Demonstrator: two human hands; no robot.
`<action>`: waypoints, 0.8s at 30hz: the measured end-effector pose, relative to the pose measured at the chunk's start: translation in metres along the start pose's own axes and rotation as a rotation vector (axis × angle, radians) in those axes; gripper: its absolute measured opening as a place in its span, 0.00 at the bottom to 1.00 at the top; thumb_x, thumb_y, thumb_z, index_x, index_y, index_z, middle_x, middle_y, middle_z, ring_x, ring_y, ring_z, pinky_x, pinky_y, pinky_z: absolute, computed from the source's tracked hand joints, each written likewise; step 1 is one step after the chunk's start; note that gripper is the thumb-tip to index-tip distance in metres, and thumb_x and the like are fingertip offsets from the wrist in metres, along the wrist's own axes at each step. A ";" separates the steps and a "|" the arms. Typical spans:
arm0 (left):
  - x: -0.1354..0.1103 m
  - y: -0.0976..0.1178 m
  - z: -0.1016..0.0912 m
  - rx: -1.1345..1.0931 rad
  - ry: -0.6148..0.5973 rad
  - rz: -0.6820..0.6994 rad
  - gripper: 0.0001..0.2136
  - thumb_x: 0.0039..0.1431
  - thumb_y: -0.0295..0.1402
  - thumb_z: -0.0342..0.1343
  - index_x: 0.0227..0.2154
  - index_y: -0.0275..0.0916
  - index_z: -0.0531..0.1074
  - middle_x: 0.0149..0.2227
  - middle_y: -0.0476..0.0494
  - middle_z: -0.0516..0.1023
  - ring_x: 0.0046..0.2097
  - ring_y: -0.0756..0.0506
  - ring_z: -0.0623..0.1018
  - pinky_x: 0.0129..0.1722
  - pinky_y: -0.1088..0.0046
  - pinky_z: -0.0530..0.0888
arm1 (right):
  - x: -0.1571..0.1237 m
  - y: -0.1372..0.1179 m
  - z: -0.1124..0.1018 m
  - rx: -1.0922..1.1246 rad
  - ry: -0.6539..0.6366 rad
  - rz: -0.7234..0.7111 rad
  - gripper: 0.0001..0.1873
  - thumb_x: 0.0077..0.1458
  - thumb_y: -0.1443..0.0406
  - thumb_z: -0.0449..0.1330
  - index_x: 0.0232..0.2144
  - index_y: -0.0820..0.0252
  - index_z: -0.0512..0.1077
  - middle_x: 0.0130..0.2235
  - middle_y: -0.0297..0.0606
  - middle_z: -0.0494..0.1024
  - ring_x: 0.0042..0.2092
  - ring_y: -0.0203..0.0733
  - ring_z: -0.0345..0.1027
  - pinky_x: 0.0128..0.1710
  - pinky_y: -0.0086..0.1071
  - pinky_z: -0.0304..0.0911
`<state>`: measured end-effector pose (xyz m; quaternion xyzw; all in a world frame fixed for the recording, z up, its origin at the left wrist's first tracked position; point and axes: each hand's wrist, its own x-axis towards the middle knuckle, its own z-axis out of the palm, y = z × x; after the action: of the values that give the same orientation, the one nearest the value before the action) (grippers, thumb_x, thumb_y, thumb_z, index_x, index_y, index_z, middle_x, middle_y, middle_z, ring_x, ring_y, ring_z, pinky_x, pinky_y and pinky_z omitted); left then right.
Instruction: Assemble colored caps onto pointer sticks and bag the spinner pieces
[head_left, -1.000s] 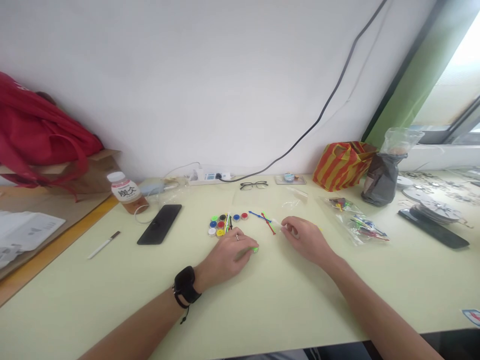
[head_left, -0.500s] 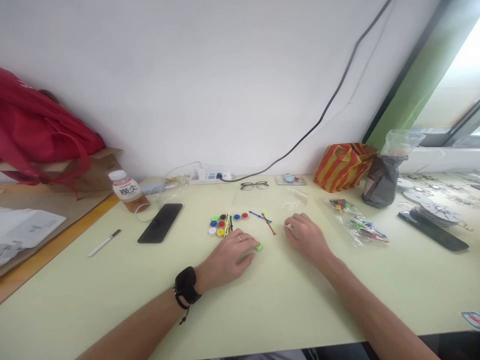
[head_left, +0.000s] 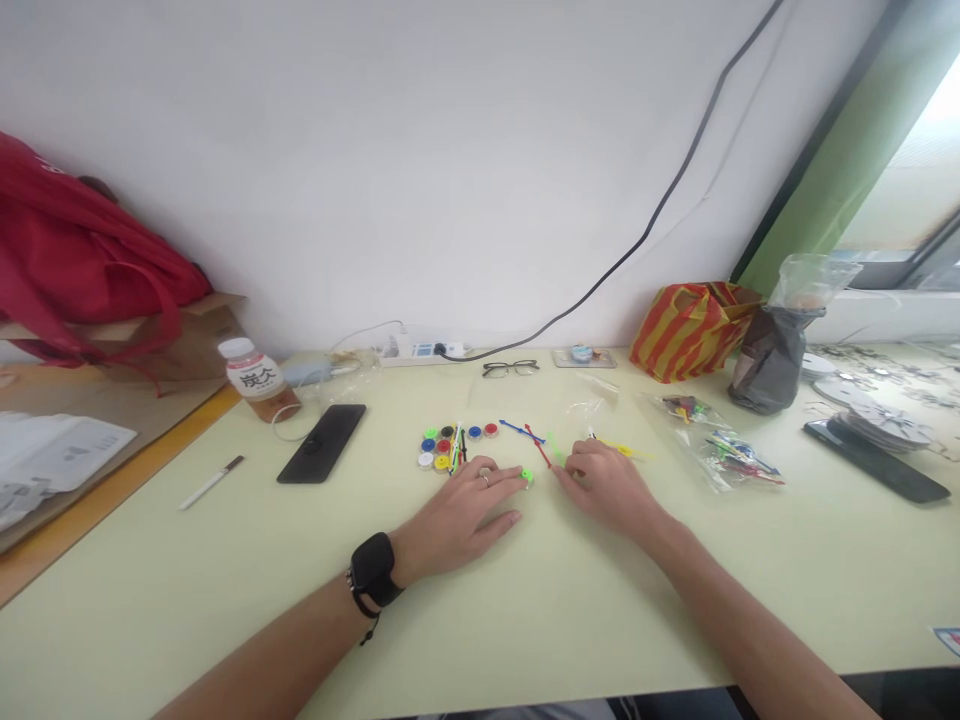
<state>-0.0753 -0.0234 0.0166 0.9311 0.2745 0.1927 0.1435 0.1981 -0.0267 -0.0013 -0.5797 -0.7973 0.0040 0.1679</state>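
Observation:
My left hand (head_left: 465,515) lies flat on the pale green table (head_left: 525,600), fingers stretched out, its fingertips touching a small green disc (head_left: 527,474). A black watch is on that wrist. My right hand (head_left: 604,483) rests just right of it with fingers curled at a thin green stick (head_left: 556,449); I cannot tell if it grips it. Beyond the left hand sits a cluster of small coloured discs (head_left: 448,446). Blue and red sticks (head_left: 529,437) lie crossed behind the hands, and a yellow stick (head_left: 624,450) lies past the right hand.
A black phone (head_left: 321,443), a white pen (head_left: 208,484) and a drink bottle (head_left: 255,380) are at the left. Glasses (head_left: 510,368) and a power strip (head_left: 420,352) lie by the wall. Clear bags of coloured parts (head_left: 731,455), a striped bag (head_left: 694,328) and a second phone (head_left: 876,458) are at the right.
My left hand has flattened and slid the green disc forward and rightward. My right hand has shifted left towards it, uncovering a yellow stick behind it.

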 end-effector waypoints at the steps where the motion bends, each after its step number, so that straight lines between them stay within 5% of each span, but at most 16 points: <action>1: 0.000 0.000 0.000 0.001 -0.002 -0.002 0.19 0.73 0.36 0.53 0.64 0.48 0.67 0.65 0.45 0.71 0.61 0.36 0.68 0.61 0.52 0.71 | 0.000 0.000 -0.001 0.020 -0.008 -0.015 0.19 0.68 0.62 0.55 0.24 0.58 0.71 0.30 0.38 0.75 0.36 0.44 0.69 0.35 0.37 0.57; 14: 0.000 0.003 -0.002 -0.081 -0.063 0.010 0.19 0.70 0.36 0.57 0.62 0.49 0.71 0.64 0.45 0.73 0.62 0.37 0.68 0.63 0.53 0.70 | -0.001 0.002 -0.002 -0.032 -0.032 -0.097 0.13 0.68 0.69 0.52 0.46 0.53 0.76 0.37 0.38 0.76 0.42 0.47 0.68 0.42 0.38 0.59; 24: 0.001 0.003 -0.003 -0.064 -0.037 0.036 0.19 0.69 0.36 0.59 0.61 0.49 0.72 0.63 0.45 0.74 0.63 0.36 0.68 0.62 0.51 0.71 | 0.001 0.013 0.000 -0.006 -0.014 -0.082 0.13 0.67 0.73 0.51 0.36 0.57 0.73 0.39 0.40 0.78 0.43 0.46 0.68 0.41 0.37 0.59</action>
<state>-0.0745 -0.0254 0.0205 0.9342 0.2489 0.1865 0.1748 0.2094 -0.0215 -0.0036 -0.5472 -0.8215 -0.0012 0.1603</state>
